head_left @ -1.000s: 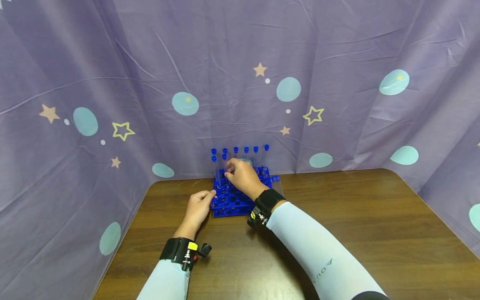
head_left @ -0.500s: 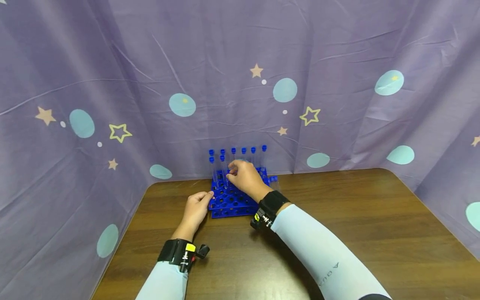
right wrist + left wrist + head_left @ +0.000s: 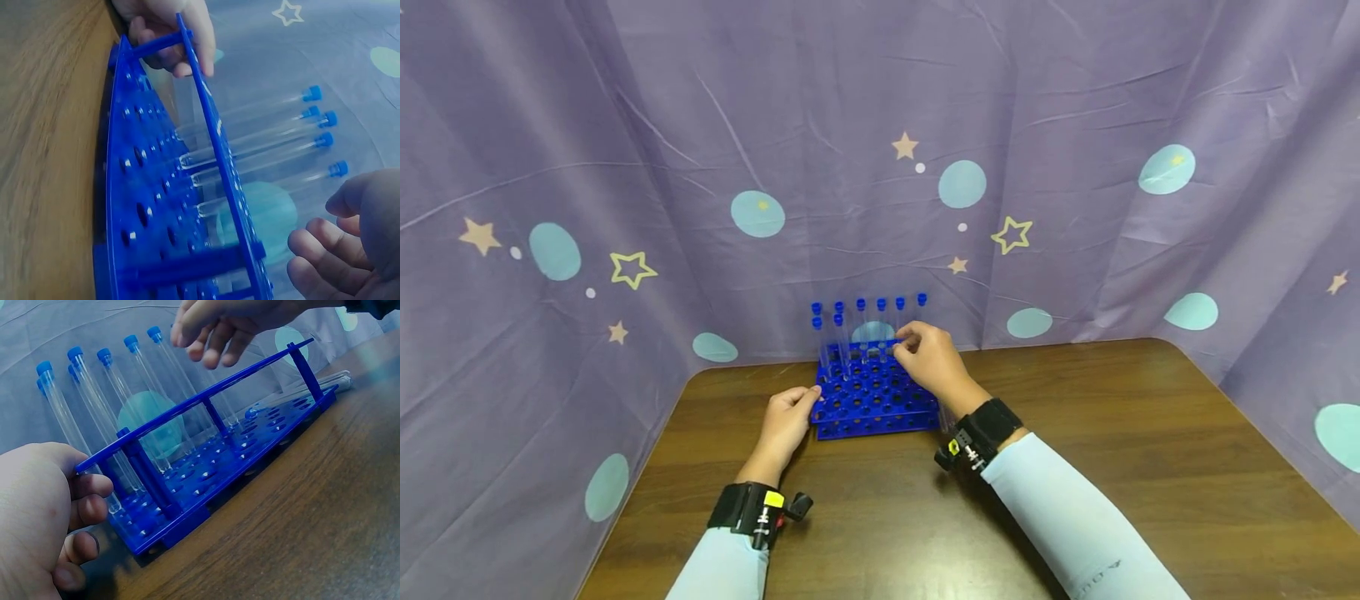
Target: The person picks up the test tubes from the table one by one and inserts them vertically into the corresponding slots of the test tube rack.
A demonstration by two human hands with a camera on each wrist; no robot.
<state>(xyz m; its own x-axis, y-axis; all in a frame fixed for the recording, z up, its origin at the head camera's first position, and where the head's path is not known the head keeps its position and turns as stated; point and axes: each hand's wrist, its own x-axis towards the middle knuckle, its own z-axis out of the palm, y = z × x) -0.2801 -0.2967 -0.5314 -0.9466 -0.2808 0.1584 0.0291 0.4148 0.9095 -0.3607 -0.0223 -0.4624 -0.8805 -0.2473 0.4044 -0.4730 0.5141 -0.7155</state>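
Observation:
A blue test tube rack (image 3: pixel 876 408) stands on the table near the curtain. My left hand (image 3: pixel 786 421) pinches its front left corner, thumb over the top plate and fingers below, as the left wrist view shows. Clear test tubes with blue caps (image 3: pixel 103 357) stand upright in the rack, several along the back row and two in the row before it at the left. Over the rack's right part is my right hand (image 3: pixel 932 358), its fingers (image 3: pixel 328 240) loosely bent and nothing between them. In the head view it overlaps the lower part of the rightmost tubes.
More clear tubes (image 3: pixel 312 387) lie on the table beside the rack's right end, mostly behind my right hand in the head view. A purple patterned curtain (image 3: pixel 820 167) hangs close behind the rack. The brown wooden table (image 3: pixel 1112 425) extends to both sides.
My right hand has moved right, away from the second-row tube at the left, which stays upright in the rack. My left hand keeps its hold on the corner. The head view has shifted slightly.

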